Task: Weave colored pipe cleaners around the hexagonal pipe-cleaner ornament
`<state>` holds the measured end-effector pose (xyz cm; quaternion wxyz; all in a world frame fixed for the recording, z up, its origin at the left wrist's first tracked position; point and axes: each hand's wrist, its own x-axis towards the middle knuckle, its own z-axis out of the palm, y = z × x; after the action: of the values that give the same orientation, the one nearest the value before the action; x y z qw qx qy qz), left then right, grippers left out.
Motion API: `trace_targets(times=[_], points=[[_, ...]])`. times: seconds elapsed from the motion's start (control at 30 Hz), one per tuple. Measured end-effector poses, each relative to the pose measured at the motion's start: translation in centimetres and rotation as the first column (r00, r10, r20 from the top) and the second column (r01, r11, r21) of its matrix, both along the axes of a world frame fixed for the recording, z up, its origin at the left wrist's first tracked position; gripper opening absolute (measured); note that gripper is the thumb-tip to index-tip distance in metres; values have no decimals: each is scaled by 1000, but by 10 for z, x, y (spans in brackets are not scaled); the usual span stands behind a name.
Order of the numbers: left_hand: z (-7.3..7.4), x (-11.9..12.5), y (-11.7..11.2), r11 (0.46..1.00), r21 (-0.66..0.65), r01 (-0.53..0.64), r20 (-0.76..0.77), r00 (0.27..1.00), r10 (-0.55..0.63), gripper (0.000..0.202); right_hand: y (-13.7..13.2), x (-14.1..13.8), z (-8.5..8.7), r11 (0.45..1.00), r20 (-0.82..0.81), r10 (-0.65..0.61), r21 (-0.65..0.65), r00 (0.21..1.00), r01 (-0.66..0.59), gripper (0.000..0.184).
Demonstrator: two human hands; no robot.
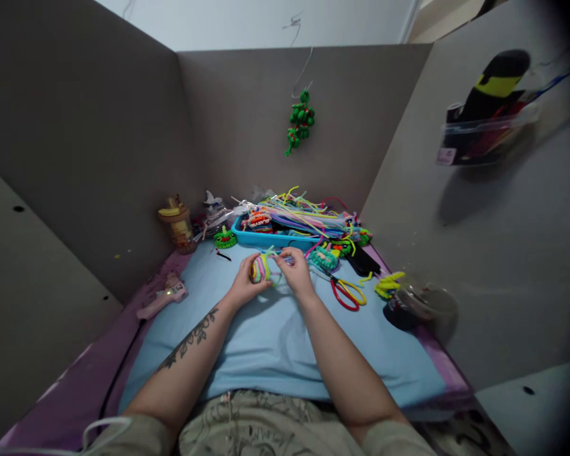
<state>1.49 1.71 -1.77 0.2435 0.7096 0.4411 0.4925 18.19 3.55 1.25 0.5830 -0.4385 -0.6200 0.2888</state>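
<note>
My left hand (pixel 247 282) is closed around a small striped bundle of pipe cleaners (pixel 261 268) in pink, yellow and green, held above the blue cloth. Beside it, my right hand (pixel 294 273) pinches at a light green strand that comes off the bundle's upper right side. The fingertips of both hands nearly meet there. Just right of my right hand lie scissors (pixel 346 294) with one red and one yellow handle loop. A teal fuzzy piece (pixel 323 258) rests beyond them.
A blue tray (pixel 266 239) full of loose pipe cleaners (pixel 304 216) stands at the back. A pink glue gun (pixel 164 299) lies left, with a dark cord. A lidded cup (pixel 178 227) is back left, a clear jar (pixel 420 304) right. Green figures (pixel 301 120) hang on the back panel.
</note>
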Motion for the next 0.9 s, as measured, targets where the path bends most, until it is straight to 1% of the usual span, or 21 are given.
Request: trace_targets(times=[0.1, 0.17, 0.23, 0.3, 0.4, 0.47, 0.57, 0.7, 0.8, 0.9], points=[[-3, -2, 3, 999, -1, -49, 51, 997, 49, 79, -2, -3, -1, 995, 105, 98, -19, 990, -97, 8], [-3, -2, 3, 998, 8, -65, 52, 997, 65, 78, -2, -5, -2, 989, 124, 141, -60, 982, -134, 6], [-2, -1, 3, 995, 38, -89, 30, 996, 88, 76, -2, -7, -4, 984, 108, 159, -94, 981, -149, 5], [1, 0, 1, 987, 108, -117, -2, 993, 118, 75, -1, -8, -6, 977, 77, 177, -137, 981, -166, 6], [5, 1, -2, 956, 255, -146, -37, 986, 161, 72, -1, -9, -8, 959, 10, 210, -197, 978, -204, 9], [7, 1, -5, 938, 312, -151, -55, 983, 176, 70, -2, -10, -8, 950, -38, 229, -211, 973, -232, 9], [8, 0, -6, 940, 313, -135, -86, 982, 169, 68, -2, -11, -9, 942, -80, 241, -221, 967, -253, 8], [7, 0, -4, 945, 301, -126, -95, 982, 161, 71, -3, -10, -6, 947, -62, 223, -221, 973, -231, 9], [6, 1, -2, 949, 294, -115, -86, 986, 146, 72, -4, -8, -2, 963, -34, 195, -180, 980, -198, 8], [4, 2, -3, 964, 253, -77, -79, 992, 100, 72, -5, -8, 1, 977, -12, 170, -133, 985, -170, 7]])
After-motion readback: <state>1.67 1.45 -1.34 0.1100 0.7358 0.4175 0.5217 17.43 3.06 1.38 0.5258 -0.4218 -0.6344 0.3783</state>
